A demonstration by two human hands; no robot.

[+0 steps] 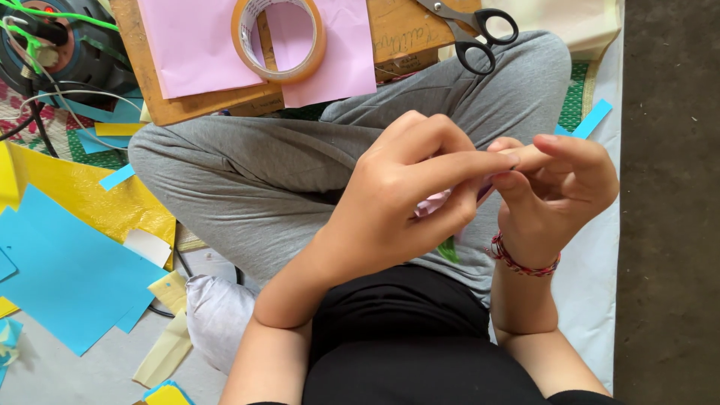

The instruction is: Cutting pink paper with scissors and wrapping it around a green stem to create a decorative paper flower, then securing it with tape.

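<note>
Both my forearms rise from the bottom of the view over my black top and crossed grey-trousered legs [300,165], and meet above my lap. My left hand [405,195] is bent at the wrist, fingers curled, with the forefinger stretched straight toward the right and the thumb below it; between them it pinches a small crumpled piece of pale pink paper [435,202]. My right hand [559,184], with a red braided bracelet [521,259] at the wrist, stands upright with the palm toward me, fingers curled down, its thumb and forefinger tips closed on the same paper where they touch my left forefinger. Most of the paper is hidden between the two hands.

Beyond my knees a low wooden desk [397,34] carries sheets of pink paper [195,45] with a roll of clear brownish tape [279,37] on them, and black-handled scissors [472,30] beside them. Blue paper sheets [67,270] and yellow foil paper [97,195] lie on the floor at my left.
</note>
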